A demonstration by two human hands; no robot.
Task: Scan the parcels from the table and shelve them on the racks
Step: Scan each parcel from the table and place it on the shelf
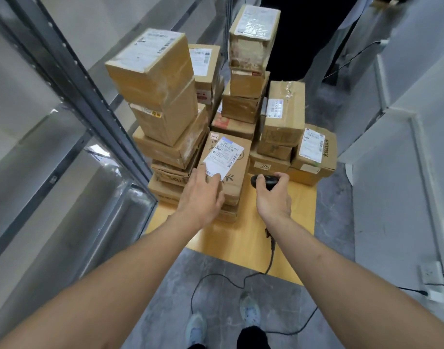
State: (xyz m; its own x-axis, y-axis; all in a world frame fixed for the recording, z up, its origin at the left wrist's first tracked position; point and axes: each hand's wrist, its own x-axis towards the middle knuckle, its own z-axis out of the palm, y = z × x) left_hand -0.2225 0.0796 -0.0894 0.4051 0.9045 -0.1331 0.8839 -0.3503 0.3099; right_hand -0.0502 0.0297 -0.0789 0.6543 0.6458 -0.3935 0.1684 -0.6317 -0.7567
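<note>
The parcel (228, 162) under the left hand (202, 195) is a brown cardboard box at the front of the stacks on the wooden counter (243, 245), sitting on other flat boxes. Its white shipping label (224, 158) has a blue top strip, a row of digits beginning "530", barcodes along the right edge, and small print too fine to read; a small sticker at the box's far left corner cannot be read clearly. The left hand lies flat on the box with fingers (212, 176) straight, their tips on the label's near edge. Just to the right, the right hand (272, 195) curls its fingers round a black handheld scanner (262, 181), whose black cable (271, 255) runs down over the counter's edge onto the grey floor (216, 298). Behind the scanner a low box (267, 165) bears a tag reading "705", and the box (315, 149) at the far right is printed "DOLLAR" beside its label. Taller stacks of boxes (160, 96) rise behind, each with white barcode labels. A grey metal rack (72, 79) stands to the left.
</note>
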